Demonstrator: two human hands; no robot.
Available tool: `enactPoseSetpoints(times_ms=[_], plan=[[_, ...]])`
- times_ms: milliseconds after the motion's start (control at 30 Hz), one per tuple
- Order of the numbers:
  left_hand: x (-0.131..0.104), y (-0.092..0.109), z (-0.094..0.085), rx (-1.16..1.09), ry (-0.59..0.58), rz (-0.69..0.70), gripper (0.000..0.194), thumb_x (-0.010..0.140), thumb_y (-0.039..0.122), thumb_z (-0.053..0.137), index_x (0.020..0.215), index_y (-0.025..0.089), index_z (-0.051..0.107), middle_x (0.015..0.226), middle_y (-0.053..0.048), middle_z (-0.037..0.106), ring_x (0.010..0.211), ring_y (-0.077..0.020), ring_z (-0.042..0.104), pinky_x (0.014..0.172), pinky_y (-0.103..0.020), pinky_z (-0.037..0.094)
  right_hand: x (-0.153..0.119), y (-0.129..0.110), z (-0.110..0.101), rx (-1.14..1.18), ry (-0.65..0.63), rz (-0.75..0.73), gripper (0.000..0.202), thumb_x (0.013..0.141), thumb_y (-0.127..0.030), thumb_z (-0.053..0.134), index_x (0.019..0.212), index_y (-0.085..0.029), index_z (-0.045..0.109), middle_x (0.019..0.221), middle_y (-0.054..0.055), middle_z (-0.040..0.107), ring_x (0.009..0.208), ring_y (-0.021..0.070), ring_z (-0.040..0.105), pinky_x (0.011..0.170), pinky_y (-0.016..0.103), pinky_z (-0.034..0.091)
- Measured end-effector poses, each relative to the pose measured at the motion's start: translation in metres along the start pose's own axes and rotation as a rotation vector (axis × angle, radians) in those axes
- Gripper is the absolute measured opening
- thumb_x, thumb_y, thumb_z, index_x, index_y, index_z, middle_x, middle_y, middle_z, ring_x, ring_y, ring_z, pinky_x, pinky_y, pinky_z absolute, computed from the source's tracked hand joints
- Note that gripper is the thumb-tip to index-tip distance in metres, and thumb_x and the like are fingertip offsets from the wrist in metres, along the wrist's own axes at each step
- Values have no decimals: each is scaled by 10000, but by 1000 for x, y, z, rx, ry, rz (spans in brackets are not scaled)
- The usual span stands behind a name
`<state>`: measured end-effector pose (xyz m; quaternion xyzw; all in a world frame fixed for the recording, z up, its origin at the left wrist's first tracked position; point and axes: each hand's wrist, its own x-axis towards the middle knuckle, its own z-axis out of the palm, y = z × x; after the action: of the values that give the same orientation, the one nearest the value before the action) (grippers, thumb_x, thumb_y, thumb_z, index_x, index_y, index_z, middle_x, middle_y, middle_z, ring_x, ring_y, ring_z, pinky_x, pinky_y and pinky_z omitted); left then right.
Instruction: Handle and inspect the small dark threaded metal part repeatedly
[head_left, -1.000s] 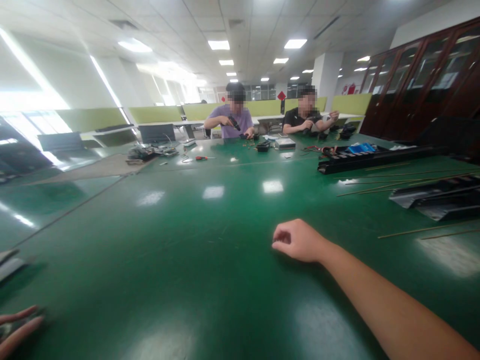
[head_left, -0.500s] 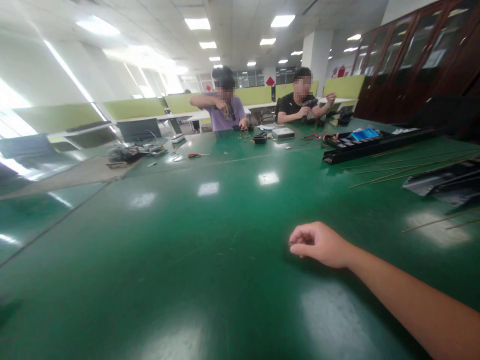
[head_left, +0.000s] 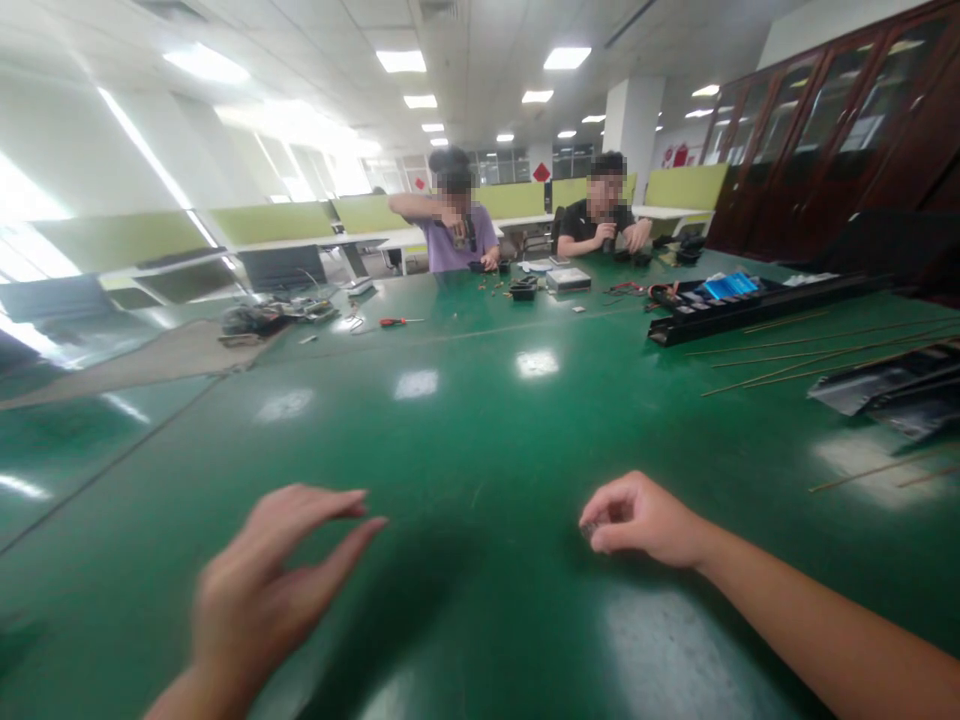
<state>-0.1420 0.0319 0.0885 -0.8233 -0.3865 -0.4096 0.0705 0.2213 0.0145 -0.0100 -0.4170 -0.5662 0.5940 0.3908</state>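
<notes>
A right hand (head_left: 649, 520) pinches a small dark piece (head_left: 589, 531) between thumb and fingers over a glossy green tabletop (head_left: 480, 430). The piece sits right at the fingertips, on the hand's left edge and mostly covered by them; it is too small to identify, and whether it touches the tabletop cannot be told. To the left, the left hand (head_left: 259, 575) is slightly blurred, its thumb and fingers spread with a gap between the tips, well apart from the piece. Thin rods (head_left: 787, 376) and black metal channels (head_left: 870, 400) lie at right. On the far side, a red-handled screwdriver (head_left: 393, 322) rests left of center, near where a co-worker in a purple shirt (head_left: 442, 248) grips a dark tool beside another co-worker in black (head_left: 576, 224).
</notes>
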Motion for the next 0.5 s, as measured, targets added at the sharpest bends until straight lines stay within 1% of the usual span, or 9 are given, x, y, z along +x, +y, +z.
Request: enactPoseSetpoints(times_ms=[33, 67, 133, 167, 200, 267, 333, 400, 500], plan=[[4, 11, 16, -85, -97, 135, 250, 856, 246, 734, 1099, 252, 676, 914, 6, 700, 839, -146, 649, 831, -305, 526, 0, 0, 0, 19, -16, 6, 247, 607, -252, 902, 797, -143, 787, 689, 32, 732, 582, 121, 635, 569, 220, 485], [7, 23, 34, -171, -194, 197, 316, 864, 230, 725, 1172, 257, 658, 964, -13, 714, 874, -157, 655, 848, -316, 523, 0, 1, 1, 34, -38, 16, 260, 595, -251, 909, 804, -146, 794, 690, 32, 735, 584, 123, 636, 567, 219, 483], [11, 50, 69, -322, -314, 253, 447, 852, 292, 747, 1280, 262, 621, 1067, -61, 714, 966, -198, 651, 860, -342, 520, -1, 2, 2, 59, -89, 36, 279, 598, -259, 910, 833, -150, 806, 677, 32, 735, 566, 124, 628, 548, 218, 473], [11, 63, 84, -395, -355, 238, 476, 840, 311, 761, 1292, 261, 622, 1107, -78, 704, 999, -213, 645, 870, -353, 518, -2, 2, 2, 70, -114, 39, 271, 614, -263, 903, 841, -150, 810, 669, 31, 733, 554, 123, 621, 540, 218, 468], [11, 74, 97, -476, -376, 225, 428, 842, 309, 758, 1254, 257, 655, 1092, -80, 707, 992, -211, 647, 868, -350, 516, -2, 2, 2, 84, -137, 36, 252, 631, -265, 894, 839, -150, 812, 665, 29, 732, 549, 121, 613, 539, 217, 464], [7, 90, 116, -610, -387, 165, 247, 862, 284, 734, 1108, 257, 738, 1020, -73, 714, 937, -194, 659, 827, -322, 519, -2, 2, 4, 115, -191, 29, 188, 656, -270, 879, 774, -142, 810, 630, 21, 715, 540, 114, 594, 547, 217, 460], [3, 100, 125, -693, -345, 81, 124, 870, 257, 719, 980, 249, 776, 933, -67, 711, 863, -175, 666, 768, -291, 522, -1, 2, 6, 140, -217, 28, 193, 618, -253, 900, 732, -132, 802, 618, 17, 706, 550, 111, 589, 561, 214, 462], [1, 104, 128, -741, -286, -7, 89, 846, 240, 742, 928, 231, 776, 909, -64, 713, 849, -173, 670, 756, -282, 529, 2, 3, 9, 221, -200, 28, 221, 626, -288, 899, 731, -124, 794, 621, 23, 705, 538, 112, 594, 554, 219, 467], [2, 104, 118, -809, -258, -126, 94, 834, 202, 743, 928, 210, 736, 951, -48, 740, 895, -174, 693, 815, -285, 549, 5, 6, 13, 297, -185, 1, 308, 634, -361, 897, 767, -109, 780, 653, 44, 714, 548, 125, 617, 555, 237, 491]])
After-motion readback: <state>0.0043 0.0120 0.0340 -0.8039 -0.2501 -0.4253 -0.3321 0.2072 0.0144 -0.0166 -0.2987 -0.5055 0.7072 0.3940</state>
